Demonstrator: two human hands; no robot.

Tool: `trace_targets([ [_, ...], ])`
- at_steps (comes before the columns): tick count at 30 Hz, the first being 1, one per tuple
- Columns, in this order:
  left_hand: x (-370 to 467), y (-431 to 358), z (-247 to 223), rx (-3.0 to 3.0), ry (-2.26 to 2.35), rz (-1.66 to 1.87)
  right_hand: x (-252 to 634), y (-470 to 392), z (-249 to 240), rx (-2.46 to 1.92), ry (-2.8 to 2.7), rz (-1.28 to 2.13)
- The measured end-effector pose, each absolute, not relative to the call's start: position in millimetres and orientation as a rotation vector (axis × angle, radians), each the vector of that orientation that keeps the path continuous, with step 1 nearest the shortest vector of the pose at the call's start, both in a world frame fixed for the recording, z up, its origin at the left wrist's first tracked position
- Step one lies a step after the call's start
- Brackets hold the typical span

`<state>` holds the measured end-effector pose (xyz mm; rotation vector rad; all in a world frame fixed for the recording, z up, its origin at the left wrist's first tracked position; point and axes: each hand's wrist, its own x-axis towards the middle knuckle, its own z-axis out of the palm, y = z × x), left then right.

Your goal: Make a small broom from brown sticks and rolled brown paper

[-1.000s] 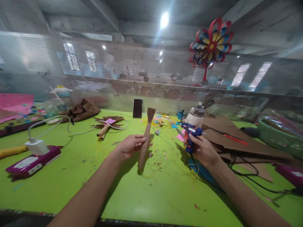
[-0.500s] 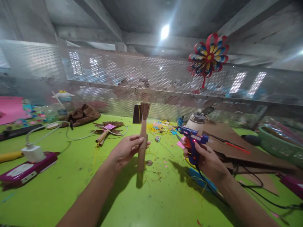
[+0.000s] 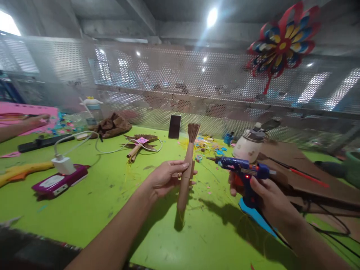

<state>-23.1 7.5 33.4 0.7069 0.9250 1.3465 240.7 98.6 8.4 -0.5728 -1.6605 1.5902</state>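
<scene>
My left hand [image 3: 171, 176] grips a brown rolled-paper handle with a pleated fan end [image 3: 186, 180], held upright above the green tabletop [image 3: 135, 225]. The fingers and thumb close around the middle of the handle. My right hand [image 3: 267, 193] is wrapped around a blue glue gun [image 3: 244, 168] with a small red light lit. Its nozzle points left, toward the paper piece but apart from it. A finished-looking brown paper fan with a pink square [image 3: 141, 141] lies on the table behind my left hand.
A purple power strip [image 3: 60, 182] with a white charger stands at left. Phone [image 3: 174, 126], coloured scraps and a white jug [image 3: 249, 144] are at the back. Brown cardboard [image 3: 298, 168] and cables lie right. Another person's hand [image 3: 41, 122] shows at far left.
The view has swung left, so most things appear shifted right. The paper piece tilts a little more, and the glue gun now lies more level. Another person's hand has come into view.
</scene>
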Motion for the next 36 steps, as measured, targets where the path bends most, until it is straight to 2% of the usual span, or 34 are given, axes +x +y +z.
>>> trace_targets([
  [7,-17,4,37,0.684,0.9,1.336,241,90,13,-0.662,-2.022,1.361],
  [17,-12,5,35,0.719,1.067,1.348,237,82,22,-0.746,-2.09,1.208],
  [36,-10,0,39,0.727,1.002,1.343,243,87,14,-0.672,-2.197,1.223],
])
